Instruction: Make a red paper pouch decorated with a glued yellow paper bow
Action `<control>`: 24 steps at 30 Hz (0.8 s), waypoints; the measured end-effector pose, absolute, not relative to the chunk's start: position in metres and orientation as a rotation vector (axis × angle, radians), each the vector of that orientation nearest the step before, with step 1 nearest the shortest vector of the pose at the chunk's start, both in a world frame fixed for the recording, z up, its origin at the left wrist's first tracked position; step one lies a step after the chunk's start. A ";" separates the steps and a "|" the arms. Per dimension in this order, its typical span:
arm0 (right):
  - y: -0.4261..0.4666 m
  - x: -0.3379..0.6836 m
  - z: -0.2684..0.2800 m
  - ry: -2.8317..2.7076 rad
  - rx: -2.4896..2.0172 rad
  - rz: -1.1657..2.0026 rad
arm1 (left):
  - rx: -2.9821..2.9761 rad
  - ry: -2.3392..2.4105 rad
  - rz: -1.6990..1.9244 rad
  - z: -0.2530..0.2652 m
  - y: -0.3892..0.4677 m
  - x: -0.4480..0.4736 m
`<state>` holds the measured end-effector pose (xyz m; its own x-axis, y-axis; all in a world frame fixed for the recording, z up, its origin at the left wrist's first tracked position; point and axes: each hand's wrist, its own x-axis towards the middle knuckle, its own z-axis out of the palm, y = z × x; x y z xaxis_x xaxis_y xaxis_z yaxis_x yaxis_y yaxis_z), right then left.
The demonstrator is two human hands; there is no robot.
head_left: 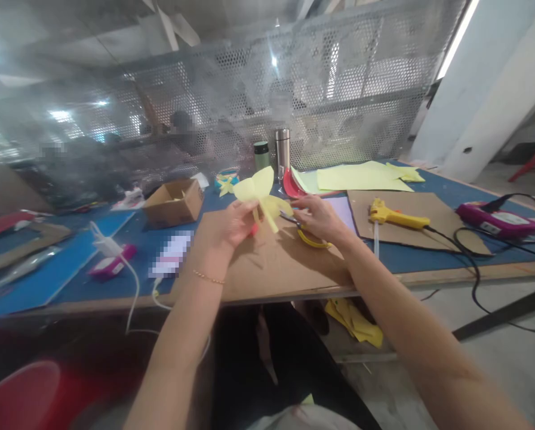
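Pinched in my left hand (240, 222) is a pale yellow paper piece (255, 186) with petal-like lobes and a narrow strip hanging down. My right hand (316, 218) grips a pair of scissors (314, 240) with yellow handles. The blades point left and reach the right side of the paper; whether they are cutting into it I cannot tell. Both hands are above a brown cardboard sheet (267, 272) at the table's front edge. A small red object (254, 229) shows beside my left fingers, its kind unclear.
A yellow glue gun (397, 216) rests on another cardboard piece (446, 224) at the right, its black cord trailing off the edge. Yellow paper sheets (361, 177), a steel flask (283, 149) and a green bottle (261, 156) stand behind. An open cardboard box (174, 210) sits left.
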<state>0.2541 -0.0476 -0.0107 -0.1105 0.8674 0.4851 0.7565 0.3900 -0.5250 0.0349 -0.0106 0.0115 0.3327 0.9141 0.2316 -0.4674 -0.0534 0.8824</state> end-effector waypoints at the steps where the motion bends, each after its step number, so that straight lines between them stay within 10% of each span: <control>1: -0.047 0.252 -0.009 -1.872 -1.204 0.360 | 1.142 0.491 1.191 0.012 -0.013 0.036; 7: -0.056 0.231 -0.009 -1.631 -0.750 0.896 | 1.238 0.516 1.081 0.012 -0.021 0.041; 24: -0.064 0.226 -0.003 -1.649 -0.778 0.710 | 1.273 0.581 1.043 0.004 -0.021 0.047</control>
<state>0.2257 -0.0636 -0.0033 -0.1584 0.7974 0.5824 0.1248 0.6012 -0.7893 0.0473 -0.0209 0.0043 0.4504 0.8737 0.1837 -0.3039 -0.0434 0.9517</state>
